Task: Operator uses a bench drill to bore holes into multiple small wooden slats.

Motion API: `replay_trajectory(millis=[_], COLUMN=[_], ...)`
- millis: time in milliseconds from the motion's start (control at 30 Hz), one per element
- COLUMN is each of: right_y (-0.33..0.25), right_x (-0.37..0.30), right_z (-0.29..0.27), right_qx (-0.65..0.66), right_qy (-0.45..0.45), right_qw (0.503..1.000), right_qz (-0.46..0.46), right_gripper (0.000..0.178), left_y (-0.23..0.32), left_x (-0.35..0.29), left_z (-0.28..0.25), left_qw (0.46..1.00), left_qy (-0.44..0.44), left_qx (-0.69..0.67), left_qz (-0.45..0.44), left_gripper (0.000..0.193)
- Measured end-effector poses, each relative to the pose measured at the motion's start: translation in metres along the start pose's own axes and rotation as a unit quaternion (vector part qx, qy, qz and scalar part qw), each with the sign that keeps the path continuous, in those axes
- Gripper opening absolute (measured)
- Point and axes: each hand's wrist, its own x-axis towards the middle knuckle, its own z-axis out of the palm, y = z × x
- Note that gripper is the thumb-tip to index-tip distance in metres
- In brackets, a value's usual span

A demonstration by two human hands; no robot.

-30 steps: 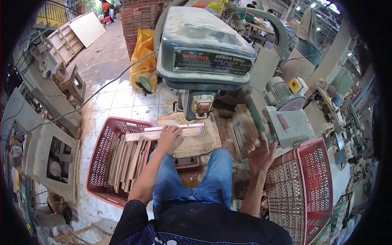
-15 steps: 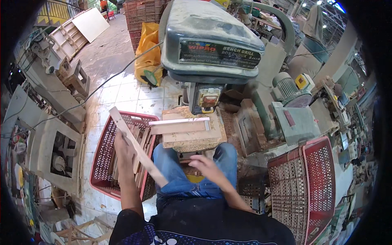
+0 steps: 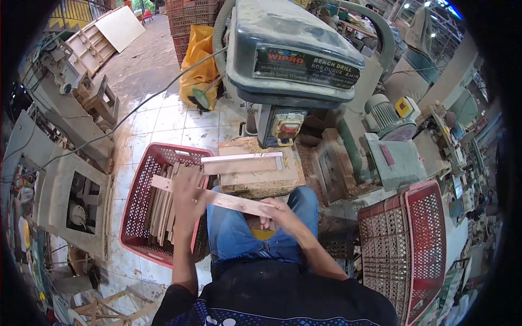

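Observation:
A pale wooden strip [image 3: 234, 202] lies slantwise above my thighs, its left end over the red crate. My left hand [image 3: 187, 198] is closed around it towards that end, the fingers somewhat blurred and covering part of the wood. At the strip's other end, my right hand [image 3: 280, 213] pinches it between thumb and fingers. Just beyond my knees stands the bench drill [image 3: 296, 51], dusty on top. Below its head, a straight fence piece with a pale top edge [image 3: 242, 157] rests on the wooden work board [image 3: 261, 176], among sawdust.
The red plastic crate [image 3: 130, 217] at my left holds several wooden strips [image 3: 163, 212]. More red crates [image 3: 424, 255] stand on the right. A green machine with a motor [image 3: 383, 117] is at far right. A cable [image 3: 147, 106] crosses the left side; a yellow sack [image 3: 198, 65] stands behind.
The strip has swung from steep to nearly level. My right hand, formerly apart from it, now grips its near right end. The left hand has shifted right, and the view has turned slightly.

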Motion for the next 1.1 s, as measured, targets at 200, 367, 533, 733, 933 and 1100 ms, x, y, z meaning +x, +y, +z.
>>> replay_trajectory(millis=[200, 367, 533, 733, 933, 1100], right_y=[-0.019, -0.015, 0.024, 0.065, 0.079, 0.067], right_x=[0.004, -0.002, -0.030, -0.063, -0.069, -0.058], right_z=[-0.026, -0.035, -0.092, -0.128, -0.124, -0.116], right_qx=[0.086, 0.091, 0.148, 0.181, 0.247, 0.227], right_qy=[0.030, 0.195, 0.297, 0.406, 0.423, 0.429], right_qw=[0.996, 0.977, 0.943, 0.896, 0.872, 0.874], right_qz=[0.023, -0.006, -0.007, -0.017, -0.019, -0.024], right_gripper=[0.046, 0.058, 0.062, 0.043, 0.039, 0.035], left_y=[-0.002, -0.040, -0.089, -0.100, -0.068, -0.060], left_x=[-0.005, 0.004, 0.012, 0.025, 0.041, 0.047], left_z=[0.027, 0.042, 0.061, 0.103, 0.145, 0.166], left_qw=[0.976, 0.987, 0.990, 0.989, 0.991, 0.986], left_qy=[-0.191, -0.157, -0.136, -0.144, -0.119, -0.156], left_qx=[-0.030, -0.015, 0.029, 0.024, 0.042, 0.016], left_qz=[0.102, 0.029, 0.015, 0.021, 0.050, 0.058], left_gripper=[0.045, 0.037, 0.029, 0.028, 0.035, 0.038])
